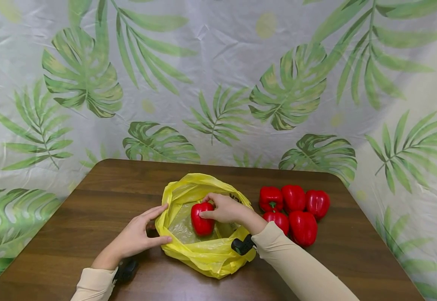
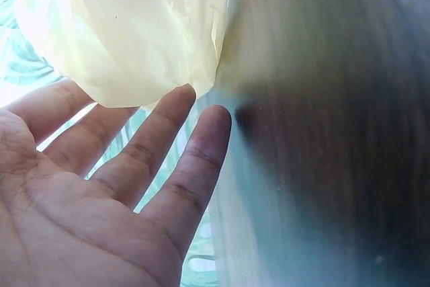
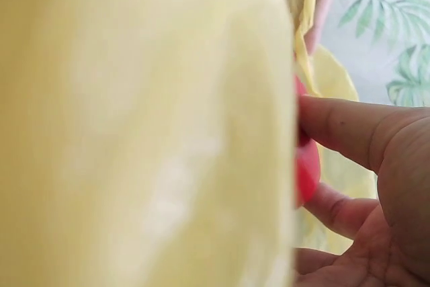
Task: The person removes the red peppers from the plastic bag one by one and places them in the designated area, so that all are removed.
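Note:
A yellow plastic bag (image 1: 188, 251) stands on the table with its mouth spread wide. Inside that mouth, my right hand (image 1: 226, 207) holds a red bell pepper (image 1: 202, 225) between thumb and fingers. The right wrist view shows only a red sliver of the pepper (image 3: 308, 166), the bag wall hiding the rest. My left hand (image 1: 137, 234) touches the bag's left rim with extended fingers and thumb. In the left wrist view its fingers (image 2: 195, 166) are nearly straight against the outside of the bag (image 2: 134, 31).
Several more red bell peppers (image 1: 302, 228) lie grouped on the table right of the bag, partly behind my right forearm. The brown wooden table (image 1: 128, 184) ends at a leaf-patterned cloth (image 1: 218, 83) behind it. Each wrist wears a black camera.

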The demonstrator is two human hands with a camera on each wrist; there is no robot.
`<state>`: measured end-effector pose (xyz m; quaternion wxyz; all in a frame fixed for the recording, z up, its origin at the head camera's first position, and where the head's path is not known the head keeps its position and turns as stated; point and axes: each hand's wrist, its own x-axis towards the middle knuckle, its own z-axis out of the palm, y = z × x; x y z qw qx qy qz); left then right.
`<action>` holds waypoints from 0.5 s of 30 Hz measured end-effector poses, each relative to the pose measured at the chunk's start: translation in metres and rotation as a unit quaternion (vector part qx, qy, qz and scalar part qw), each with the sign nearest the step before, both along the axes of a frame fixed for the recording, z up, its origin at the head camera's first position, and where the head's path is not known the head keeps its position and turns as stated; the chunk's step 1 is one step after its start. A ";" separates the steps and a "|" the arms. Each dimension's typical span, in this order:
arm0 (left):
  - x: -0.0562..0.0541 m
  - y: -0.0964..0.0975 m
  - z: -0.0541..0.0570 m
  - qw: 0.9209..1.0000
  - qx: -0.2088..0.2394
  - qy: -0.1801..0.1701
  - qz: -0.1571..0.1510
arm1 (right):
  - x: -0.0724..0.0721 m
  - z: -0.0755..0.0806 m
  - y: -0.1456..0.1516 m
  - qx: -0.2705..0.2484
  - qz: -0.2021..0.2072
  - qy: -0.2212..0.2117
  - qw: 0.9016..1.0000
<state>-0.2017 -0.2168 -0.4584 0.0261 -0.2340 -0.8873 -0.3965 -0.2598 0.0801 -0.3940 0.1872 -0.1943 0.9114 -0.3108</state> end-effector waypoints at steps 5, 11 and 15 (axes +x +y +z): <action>0.000 0.000 0.000 1.000 -0.002 0.003 0.001 | 0.001 0.004 0.000 -0.001 0.010 -0.004 1.000; -0.001 0.001 -0.002 1.000 -0.002 -0.004 0.003 | 0.001 0.010 0.001 -0.004 0.017 -0.004 1.000; -0.001 0.000 -0.002 1.000 -0.003 -0.004 0.003 | 0.001 0.013 0.001 -0.003 0.018 -0.001 1.000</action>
